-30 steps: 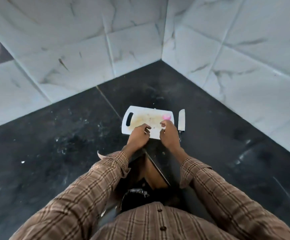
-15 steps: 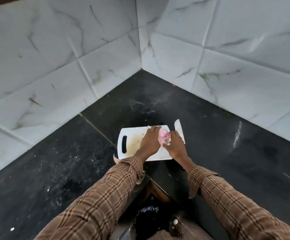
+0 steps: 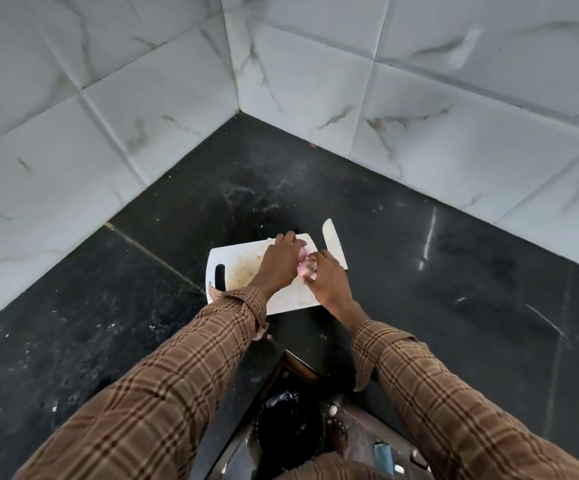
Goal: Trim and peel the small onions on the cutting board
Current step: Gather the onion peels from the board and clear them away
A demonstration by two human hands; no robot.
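A white cutting board (image 3: 243, 268) with a slot handle lies on the black counter near the corner. Over its right half my left hand (image 3: 279, 263) and my right hand (image 3: 326, 277) meet around a small pink onion (image 3: 303, 266). Both hands have their fingers curled on it; most of the onion is hidden between them. A white-bladed knife (image 3: 333, 245) lies flat beside the board's right edge, just beyond my right hand, untouched.
White marble-look tiled walls (image 3: 142, 116) close the corner behind the board. The black counter (image 3: 454, 271) stretches left and right. Below the counter's front edge a dark bin with a black bag (image 3: 284, 420) stands between my arms.
My hands went from resting apart at the board's near edge to joined over its right side with the pink onion lifted between them. The camera has shifted closer.
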